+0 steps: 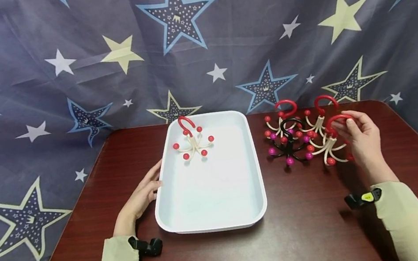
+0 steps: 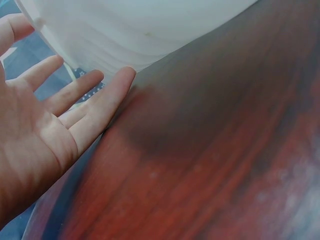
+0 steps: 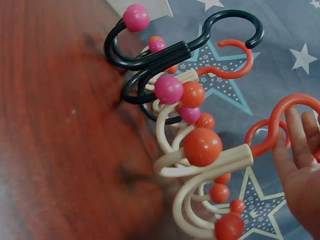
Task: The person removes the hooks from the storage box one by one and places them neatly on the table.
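Note:
My right hand (image 1: 368, 141) pinches the red hook of a cream multi-arm hanger (image 1: 329, 144) with red ball tips, at the right group. In the right wrist view the fingers (image 3: 298, 137) lie behind the hook's curve, and the hanger's curved arms spread low near the tabletop. A black hanger (image 1: 288, 147) with magenta balls stands just left of it. My left hand (image 1: 140, 201) rests against the left side of a white tray (image 1: 211, 201), its fingers extended and spread in the left wrist view. One cream hanger (image 1: 193, 145) with a red hook stands inside the tray, toward the back.
Two more cream hangers with red hooks stand behind: one (image 1: 316, 124) beside the held one, another (image 1: 281, 125) behind the black one. Their arms overlap closely. A dark red wooden table (image 1: 307, 228) carries everything, and a star-patterned cloth (image 1: 214, 27) hangs behind its back edge.

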`<state>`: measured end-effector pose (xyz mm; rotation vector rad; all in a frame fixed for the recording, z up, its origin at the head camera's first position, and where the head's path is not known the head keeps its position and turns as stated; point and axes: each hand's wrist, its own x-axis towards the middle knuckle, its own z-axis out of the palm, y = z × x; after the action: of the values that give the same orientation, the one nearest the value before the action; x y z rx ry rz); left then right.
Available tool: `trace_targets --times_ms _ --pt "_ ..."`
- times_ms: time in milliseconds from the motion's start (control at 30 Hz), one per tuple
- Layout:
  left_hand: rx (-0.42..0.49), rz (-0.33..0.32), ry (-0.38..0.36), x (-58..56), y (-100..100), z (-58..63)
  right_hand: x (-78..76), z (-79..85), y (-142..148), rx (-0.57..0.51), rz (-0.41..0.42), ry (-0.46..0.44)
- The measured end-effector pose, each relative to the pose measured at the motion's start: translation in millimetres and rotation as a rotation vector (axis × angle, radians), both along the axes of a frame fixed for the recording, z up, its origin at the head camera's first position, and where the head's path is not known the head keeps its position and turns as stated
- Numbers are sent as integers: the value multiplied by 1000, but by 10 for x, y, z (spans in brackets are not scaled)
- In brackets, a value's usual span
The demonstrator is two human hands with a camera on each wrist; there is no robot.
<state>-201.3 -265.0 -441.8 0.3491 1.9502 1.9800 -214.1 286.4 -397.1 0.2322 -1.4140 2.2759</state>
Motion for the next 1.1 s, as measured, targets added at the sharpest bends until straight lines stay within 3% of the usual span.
trace_targets --times_ms 167,233,333,400,467,533,767,1000,1100 --pt "0 6 -2 1 2 -6 8 -135 33 21 19 29" --pt "-2 8 -3 4 1 -5 -86 -262 119 -17 86 49" --pt "-1 6 -4 8 2 -3 -97 -244 111 40 34 11" --pt "2 0 -3 8 3 -1 -87 -201 91 52 -13 -30" --pt "9 -6 -2 6 4 0 5 -36 -19 153 -148 -95" --pt "13 -9 -2 3 5 1 -2 34 -54 185 -209 -112" --pt "7 0 -3 0 -9 -9 -83 289 -281 290 -292 4" --pt "4 -10 -5 -8 -13 -25 -47 527 -606 476 -402 -9" --pt "3 -7 -1 -10 -17 -26 -47 592 -712 516 -402 29"
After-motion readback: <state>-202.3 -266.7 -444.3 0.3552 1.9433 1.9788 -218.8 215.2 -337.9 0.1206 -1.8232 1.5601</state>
